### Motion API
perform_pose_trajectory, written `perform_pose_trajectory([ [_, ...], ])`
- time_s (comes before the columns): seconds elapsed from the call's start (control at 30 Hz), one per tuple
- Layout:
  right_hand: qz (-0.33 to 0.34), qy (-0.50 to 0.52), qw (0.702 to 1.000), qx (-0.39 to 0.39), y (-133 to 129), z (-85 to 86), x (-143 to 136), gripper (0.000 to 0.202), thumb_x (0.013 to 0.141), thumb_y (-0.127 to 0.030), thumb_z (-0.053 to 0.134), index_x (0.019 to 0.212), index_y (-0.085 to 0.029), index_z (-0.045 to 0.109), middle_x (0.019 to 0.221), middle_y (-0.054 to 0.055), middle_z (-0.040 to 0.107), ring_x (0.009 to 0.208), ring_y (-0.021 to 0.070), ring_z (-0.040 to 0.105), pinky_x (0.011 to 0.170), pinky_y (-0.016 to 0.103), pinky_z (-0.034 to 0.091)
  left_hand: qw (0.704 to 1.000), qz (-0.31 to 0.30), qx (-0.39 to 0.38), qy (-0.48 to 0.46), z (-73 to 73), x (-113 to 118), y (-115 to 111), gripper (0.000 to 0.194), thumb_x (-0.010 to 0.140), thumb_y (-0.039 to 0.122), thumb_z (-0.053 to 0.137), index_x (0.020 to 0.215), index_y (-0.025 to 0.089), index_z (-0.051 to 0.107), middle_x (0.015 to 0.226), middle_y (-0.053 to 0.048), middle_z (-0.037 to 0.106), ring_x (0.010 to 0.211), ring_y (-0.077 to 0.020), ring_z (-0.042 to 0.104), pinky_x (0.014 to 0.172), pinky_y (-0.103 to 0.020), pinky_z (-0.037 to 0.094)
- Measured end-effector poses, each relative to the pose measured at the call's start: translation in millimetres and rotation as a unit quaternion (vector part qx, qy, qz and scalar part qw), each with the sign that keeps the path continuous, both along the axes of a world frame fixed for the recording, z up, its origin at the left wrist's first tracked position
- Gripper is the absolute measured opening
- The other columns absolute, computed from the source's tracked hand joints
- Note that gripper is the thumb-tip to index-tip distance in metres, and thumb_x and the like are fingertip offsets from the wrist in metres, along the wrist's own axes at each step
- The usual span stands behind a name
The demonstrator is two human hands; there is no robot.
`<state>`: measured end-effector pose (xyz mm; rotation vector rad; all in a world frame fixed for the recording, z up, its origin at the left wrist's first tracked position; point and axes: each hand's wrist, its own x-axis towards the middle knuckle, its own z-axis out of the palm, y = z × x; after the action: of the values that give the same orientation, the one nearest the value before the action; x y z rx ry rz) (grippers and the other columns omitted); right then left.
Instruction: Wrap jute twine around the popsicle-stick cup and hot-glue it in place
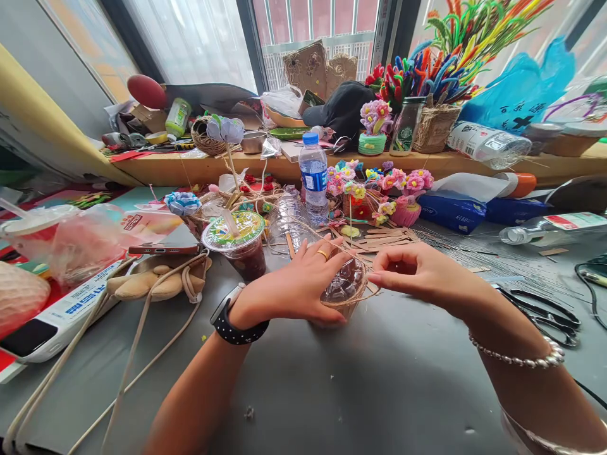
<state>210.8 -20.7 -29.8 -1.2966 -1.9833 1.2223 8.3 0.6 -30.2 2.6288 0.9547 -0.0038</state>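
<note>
— Grey tabletop (379,392) is seen below a window, crowded along its far edge with craft supplies: pipe-cleaner flowers (379,183), a water bottle (313,174), a sealed drink cup (237,243). What is held?

— A small clear plastic cup (346,287) is held at the middle of the table, near the far clutter. The left hand (296,284) is closed around its left side, steadying it. A thin straw-coloured twine (367,294) is wound around the cup's rim.

— And the right hand (417,272)?

— Its fingers are pinched together just right of the cup, apparently on the twine's end, though the strand between the fingertips cannot be made out clearly.

— What could go wrong?

— If tension is lost at the pinch, the wound turns could likely spring loose from the smooth plastic. If the twine is pulled too hard, the light cup could be crushed or tipped. The drink cup just left of the left wrist could be knocked by an elbow movement. Scissors (545,313) lie at the right, near the right forearm, and could be snagged.
</note>
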Motion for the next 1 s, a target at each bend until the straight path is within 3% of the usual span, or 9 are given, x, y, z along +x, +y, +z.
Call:
perform_pose_trajectory([
  [0.1,0.010,-0.041,0.999,0.018,1,-0.5,6,0.025,0.070,-0.040,0.054,0.062,-0.017,0.052,0.056,-0.003,0.047,0.049,0.0065,0.038,0.041,0.018,0.027,1.000,-0.001,0.011,0.001,1.0,1,-1,0.077,0.065,0.034,0.061,0.130,0.016,0.023,0.135,-0.016,0.023,0.128,-0.0343,0.011,0.101,-0.053,0.009],
  [0.33,0.014,-0.125,0.990,0.072,2,0.1,17,0.023,0.070,-0.040,0.055,0.067,-0.017,0.059,0.055,-0.002,0.051,0.050,0.0081,0.041,0.043,0.019,0.031,0.999,-0.024,0.039,-0.024,-0.1,-2,1,0.070,0.061,0.029,0.059,0.124,0.018,0.030,0.128,-0.013,0.031,0.120,-0.0315,0.025,0.101,-0.050,0.015],
  [0.63,0.047,-0.142,0.974,0.170,9,-7.9,15,0.020,0.074,-0.037,0.055,0.067,-0.019,0.059,0.064,-0.001,0.054,0.058,0.0098,0.046,0.052,0.021,0.035,0.999,-0.038,0.024,-0.010,2.0,-3,5,0.073,0.061,0.029,0.059,0.126,0.015,0.028,0.129,-0.015,0.029,0.120,-0.0322,0.025,0.101,-0.047,0.019],
  [1.0,0.084,-0.133,0.942,0.295,12,-13.5,15,0.016,0.078,-0.029,0.052,0.069,-0.018,0.057,0.073,0.001,0.055,0.065,0.0100,0.046,0.060,0.022,0.037,0.998,-0.044,0.044,0.011,-0.2,-2,6,0.073,0.063,0.032,0.057,0.127,0.015,0.027,0.131,-0.015,0.027,0.124,-0.0324,0.018,0.102,-0.052,0.011],
])
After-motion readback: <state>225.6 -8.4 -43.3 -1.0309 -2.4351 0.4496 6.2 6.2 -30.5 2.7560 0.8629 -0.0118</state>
